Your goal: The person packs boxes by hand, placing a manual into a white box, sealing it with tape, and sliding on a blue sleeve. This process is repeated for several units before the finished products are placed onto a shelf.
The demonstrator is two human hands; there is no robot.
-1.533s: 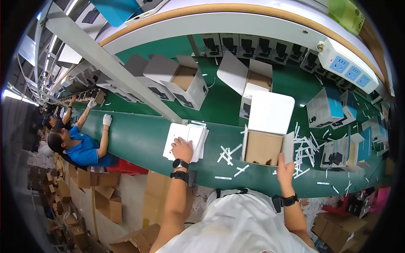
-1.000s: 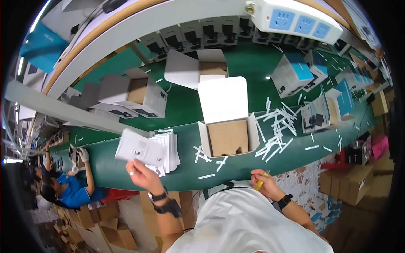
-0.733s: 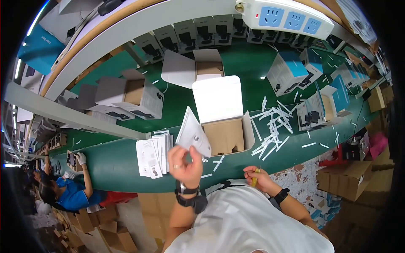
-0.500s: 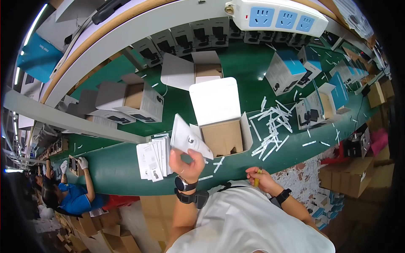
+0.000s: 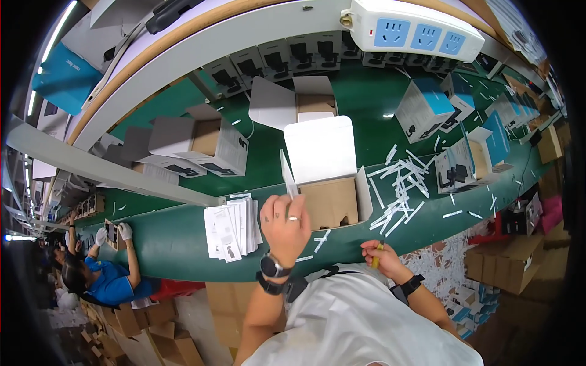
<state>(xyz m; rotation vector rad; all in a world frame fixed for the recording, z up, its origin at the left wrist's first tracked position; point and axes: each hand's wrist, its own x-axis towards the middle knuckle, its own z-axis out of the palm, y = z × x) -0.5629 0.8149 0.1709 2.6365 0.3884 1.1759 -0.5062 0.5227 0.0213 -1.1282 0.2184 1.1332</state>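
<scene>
An opened white carton (image 5: 365, 198) stands on the green table in front of me, lid raised, with a brown cardboard insert (image 5: 330, 202) inside. My left hand (image 5: 284, 227) is at its left side, fingers closed on a white leaflet (image 5: 289, 175) that is turned almost edge-on; the back of the hand hides its lower part. Left of that hand lies a fanned stack of printed white leaflets (image 5: 231, 229). Close to my body, at the table's front edge, my right hand (image 5: 388, 262) is closed round a small yellow tool (image 5: 376, 256), whose kind I cannot make out.
Loose white paper strips (image 5: 400, 189) lie heaped right of the carton. Other cartons (image 5: 218, 149) stand left, behind and right. A white power strip (image 5: 415, 30) hangs overhead on the shelf frame. At far left a co-worker in a blue shirt (image 5: 113, 283) handles something with gloved hands.
My left hand has moved right with the leaflet, from above the stack to the carton's left side, turning it edge-on. The right hand still holds the yellow tool.
</scene>
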